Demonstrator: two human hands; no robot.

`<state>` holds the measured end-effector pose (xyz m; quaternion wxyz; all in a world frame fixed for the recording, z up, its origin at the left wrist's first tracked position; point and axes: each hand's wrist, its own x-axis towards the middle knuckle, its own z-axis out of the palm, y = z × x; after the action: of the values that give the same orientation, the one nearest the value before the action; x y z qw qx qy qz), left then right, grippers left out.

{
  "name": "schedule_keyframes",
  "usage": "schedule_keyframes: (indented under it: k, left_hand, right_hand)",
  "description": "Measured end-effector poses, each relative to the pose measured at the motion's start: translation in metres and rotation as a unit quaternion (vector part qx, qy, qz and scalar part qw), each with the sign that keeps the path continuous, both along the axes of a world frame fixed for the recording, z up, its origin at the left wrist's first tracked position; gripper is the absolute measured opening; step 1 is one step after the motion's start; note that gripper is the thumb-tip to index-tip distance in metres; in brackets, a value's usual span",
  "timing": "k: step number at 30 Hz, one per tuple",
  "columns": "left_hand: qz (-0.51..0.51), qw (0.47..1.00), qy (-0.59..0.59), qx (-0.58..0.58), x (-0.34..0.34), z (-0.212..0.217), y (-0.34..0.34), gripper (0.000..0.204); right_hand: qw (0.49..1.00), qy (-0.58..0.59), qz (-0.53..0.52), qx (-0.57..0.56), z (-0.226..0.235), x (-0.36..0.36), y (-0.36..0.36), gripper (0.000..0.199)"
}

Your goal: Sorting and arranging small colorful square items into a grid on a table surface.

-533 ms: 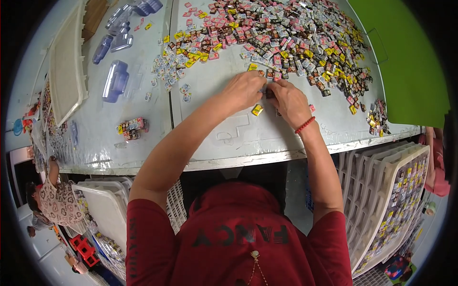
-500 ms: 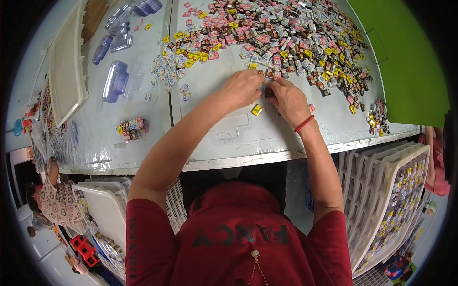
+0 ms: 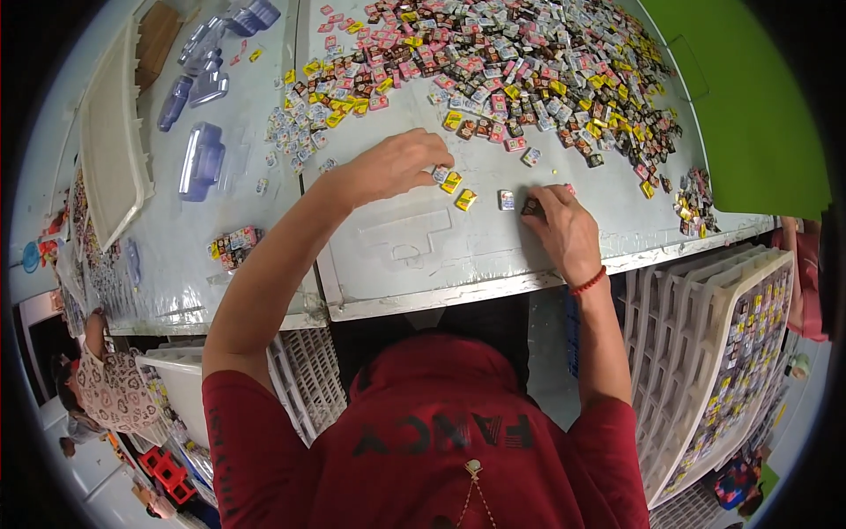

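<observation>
My left hand (image 3: 395,166) is over the table with its fingertips closed on a small white box-shaped piece (image 3: 440,175). A yellow box-shaped piece (image 3: 451,182) touches that white one, and a second yellow piece (image 3: 466,200) lies just nearer to me. Farther right, my right hand (image 3: 566,236) pinches a small dark brown box-shaped piece (image 3: 530,206) at the tabletop. Between the hands stands a single white-and-dark piece (image 3: 506,200). A clear plastic tray (image 3: 421,236) with a stepped hollow lies below my left hand.
A large heap of small coloured pieces (image 3: 520,66) spreads across the far table. At the left are clear blister shells (image 3: 203,163), a filled pack (image 3: 234,247) and a white tray (image 3: 115,132). Stacked crates (image 3: 696,353) stand right, below the table edge. Another person (image 3: 110,379) is at far left.
My hands, close together before, have moved apart: the left to the left, the right rightward and nearer to me. Several small pieces now show between them. The whole view has shifted slightly.
</observation>
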<state>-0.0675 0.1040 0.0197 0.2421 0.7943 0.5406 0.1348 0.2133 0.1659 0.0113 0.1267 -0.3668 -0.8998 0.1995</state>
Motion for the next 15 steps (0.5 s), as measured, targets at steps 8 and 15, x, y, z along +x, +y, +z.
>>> schedule_keyframes:
  k: [8,15]
  left_hand:
    - [0.005,0.999,-0.037,0.026,0.015,-0.009,-0.005,0.04]
    - [-0.008,0.995,-0.073,0.064,0.029,-0.022,-0.004,0.043]
  right_hand:
    - [0.996,0.034,0.055,0.054,-0.002,-0.023,-0.006,0.042]
    - [0.995,0.05,0.05,0.067,-0.008,-0.024,-0.013,0.039]
